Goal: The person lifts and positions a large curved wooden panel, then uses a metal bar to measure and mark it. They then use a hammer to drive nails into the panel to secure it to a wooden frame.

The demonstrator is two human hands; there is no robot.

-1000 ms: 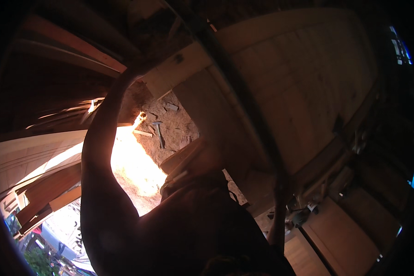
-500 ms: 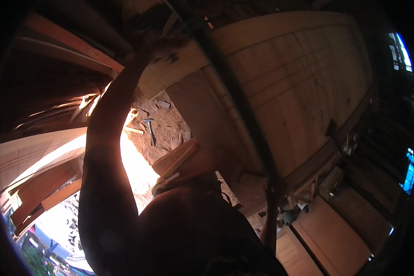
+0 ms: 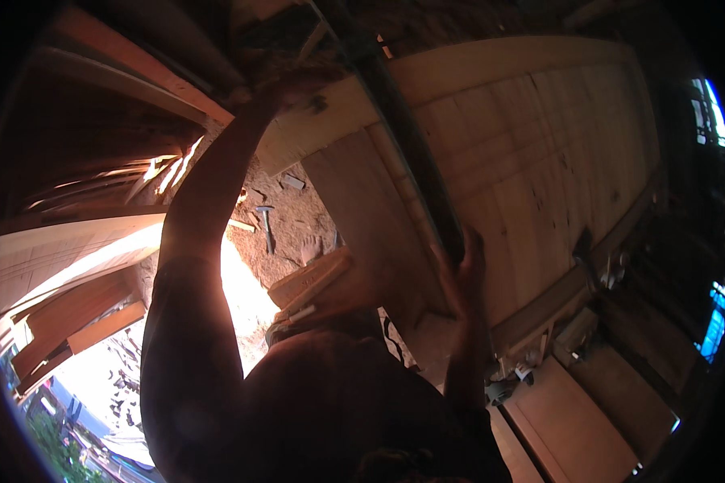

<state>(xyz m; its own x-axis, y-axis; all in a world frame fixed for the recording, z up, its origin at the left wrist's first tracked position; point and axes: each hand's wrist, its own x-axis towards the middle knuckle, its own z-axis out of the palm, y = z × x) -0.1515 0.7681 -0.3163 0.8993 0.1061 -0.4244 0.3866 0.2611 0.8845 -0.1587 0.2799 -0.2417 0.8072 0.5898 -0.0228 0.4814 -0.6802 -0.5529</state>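
A large panel of pale wooden boards [image 3: 532, 177] spreads before me, a wide plank [image 3: 362, 185] along its near left side. Slanting across the panel is a long dark bar [image 3: 407, 145], perhaps part of a clamp, with a thicker block near its far end. My right hand [image 3: 465, 278] is wrapped round the bar's near end, thumb on one side and fingers on the other. My left arm stretches to the far left corner. There my left hand [image 3: 306, 90] rests at the panel's edge beside the bar; deep shadow hides how its fingers are bent.
A hammer [image 3: 267, 229] lies on the sawdust-covered ground by my bare foot [image 3: 310, 248]. Stacked planks [image 3: 137, 68] stand on the left. A dark tool-like piece [image 3: 586, 251] sits at the panel's right edge. Flat boards [image 3: 568, 419] lie at lower right.
My right hand has moved up and away from me, with the bar's near end now in its grip. The view has shifted slightly; my left hand stays at the far left corner.
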